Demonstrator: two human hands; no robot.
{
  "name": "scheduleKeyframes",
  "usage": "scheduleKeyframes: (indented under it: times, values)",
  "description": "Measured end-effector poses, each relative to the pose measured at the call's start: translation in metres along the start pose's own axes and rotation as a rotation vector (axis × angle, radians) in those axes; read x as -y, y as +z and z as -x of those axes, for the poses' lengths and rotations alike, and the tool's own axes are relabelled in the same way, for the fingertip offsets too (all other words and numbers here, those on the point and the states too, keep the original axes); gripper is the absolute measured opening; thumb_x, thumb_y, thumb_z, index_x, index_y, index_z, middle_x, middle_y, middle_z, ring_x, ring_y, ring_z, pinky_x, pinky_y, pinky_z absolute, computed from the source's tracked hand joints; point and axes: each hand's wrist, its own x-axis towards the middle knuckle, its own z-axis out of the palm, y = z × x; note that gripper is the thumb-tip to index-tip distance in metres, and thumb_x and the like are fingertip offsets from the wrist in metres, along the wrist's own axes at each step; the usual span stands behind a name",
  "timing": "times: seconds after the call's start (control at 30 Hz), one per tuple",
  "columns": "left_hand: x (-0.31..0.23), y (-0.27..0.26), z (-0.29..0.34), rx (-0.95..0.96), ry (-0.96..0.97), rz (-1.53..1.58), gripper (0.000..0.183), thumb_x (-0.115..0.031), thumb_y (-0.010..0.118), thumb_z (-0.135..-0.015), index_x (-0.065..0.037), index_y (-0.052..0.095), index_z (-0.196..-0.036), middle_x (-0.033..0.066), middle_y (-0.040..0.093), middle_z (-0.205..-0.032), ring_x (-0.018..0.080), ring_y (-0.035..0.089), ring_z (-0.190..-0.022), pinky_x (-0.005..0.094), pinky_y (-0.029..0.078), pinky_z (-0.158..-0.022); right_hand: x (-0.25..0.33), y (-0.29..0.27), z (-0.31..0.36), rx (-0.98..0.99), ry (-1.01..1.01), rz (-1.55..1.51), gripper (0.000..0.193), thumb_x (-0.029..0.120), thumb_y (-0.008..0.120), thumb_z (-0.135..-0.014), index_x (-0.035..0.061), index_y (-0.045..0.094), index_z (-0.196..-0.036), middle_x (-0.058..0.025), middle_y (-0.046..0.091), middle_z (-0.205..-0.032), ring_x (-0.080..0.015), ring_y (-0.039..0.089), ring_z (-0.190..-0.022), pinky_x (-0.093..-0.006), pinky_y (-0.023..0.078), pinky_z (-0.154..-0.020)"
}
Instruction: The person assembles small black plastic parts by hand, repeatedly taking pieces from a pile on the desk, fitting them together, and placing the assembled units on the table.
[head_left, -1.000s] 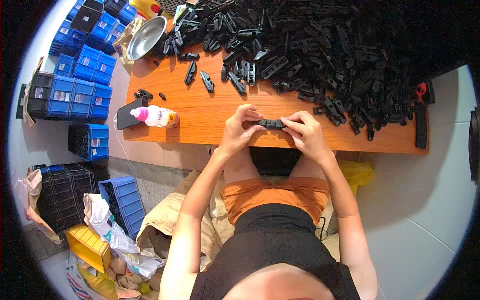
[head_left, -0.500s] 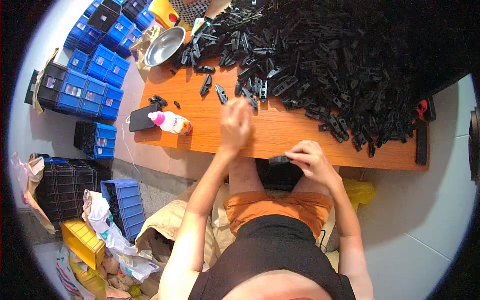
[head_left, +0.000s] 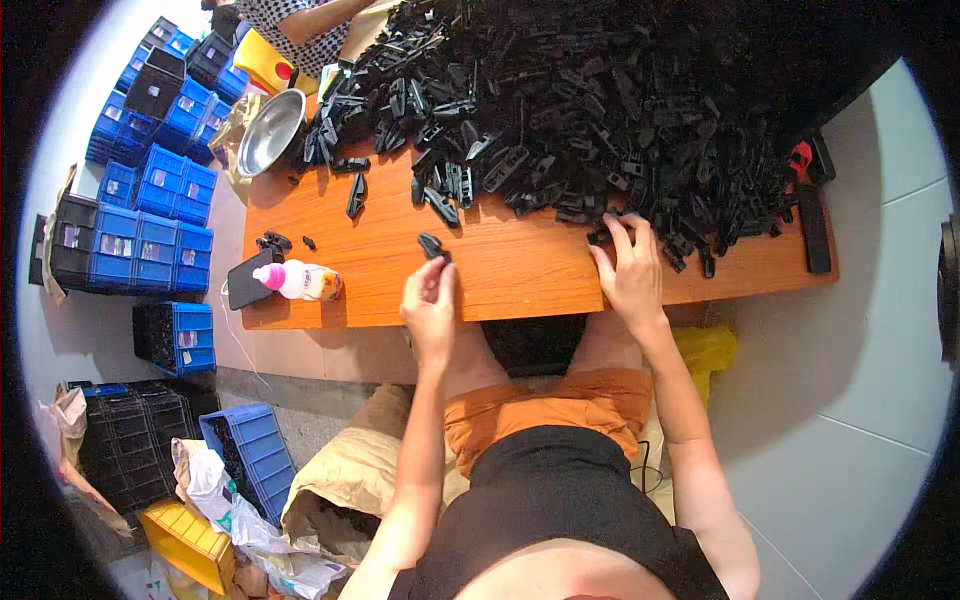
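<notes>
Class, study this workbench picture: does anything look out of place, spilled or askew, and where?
A small plastic bottle with a pink cap lies on its side near the left edge of the orange wooden table, beside a dark flat phone. A few black plastic clips lie strayed from the big heap of black clips. Nothing looks damaged.

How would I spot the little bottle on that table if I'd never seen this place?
Start at the orange wooden table and go to its near left corner, away from the heap of black plastic parts. The bottle lies on its side beside a dark phone. It is the only pale thing there, with a pink cap.
</notes>
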Motion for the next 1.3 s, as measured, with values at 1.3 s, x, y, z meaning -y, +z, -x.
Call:
scheduleKeyframes:
  times: [1.3]
  values:
    - [0.0,0.002,-0.01,0.407,0.552,-0.296,0.022,-0.008,0.073,-0.077,-0.002,0.062,-0.096,0.0127,0.062,-0.097,0.0287,0.059,-0.086,0.0369,0.049,-0.076,0.002,0.037,0.011,0.302,0.298,-1.049,0.029,0.005,0.067,-0.086,-0.0025,0.065,-0.114,-0.0099,0.069,-0.104,-0.015,0.064,-0.096,-0.0266,0.053,-0.08]
